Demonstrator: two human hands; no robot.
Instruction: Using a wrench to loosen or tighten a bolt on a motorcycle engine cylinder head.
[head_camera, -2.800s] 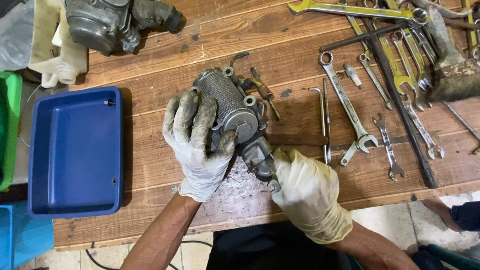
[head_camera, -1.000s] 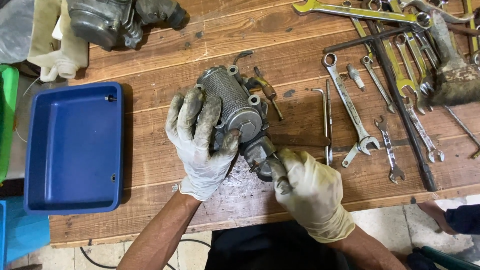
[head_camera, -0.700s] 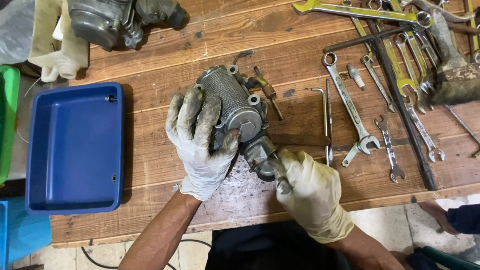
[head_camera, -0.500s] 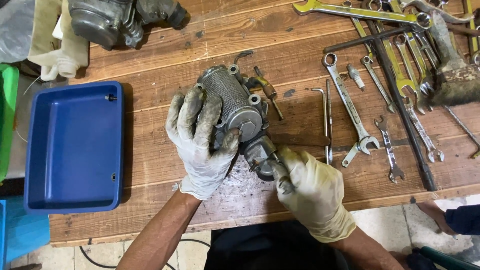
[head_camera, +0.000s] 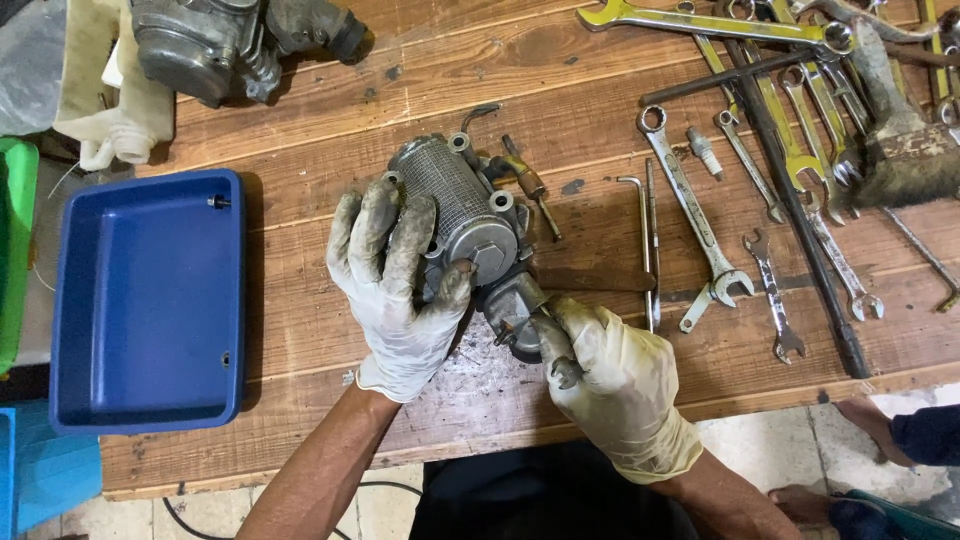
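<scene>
A grey ribbed metal carburetor body lies on the wooden bench. My left hand, in a dirty white glove, wraps over its left side with the thumb on the round cap. My right hand, also gloved, pinches a small part at the round lower end of the carburetor. What sits between those fingertips is too small to tell.
A blue plastic tray holding two small parts sits at the left. Another grey engine part lies at the top left. Several wrenches, a hex key and a brush spread over the right side. Another person's foot shows at lower right.
The carburetor and both hands have barely shifted. My right fingers have kept working at the lower end of the carburetor, with only slight finger movement.
</scene>
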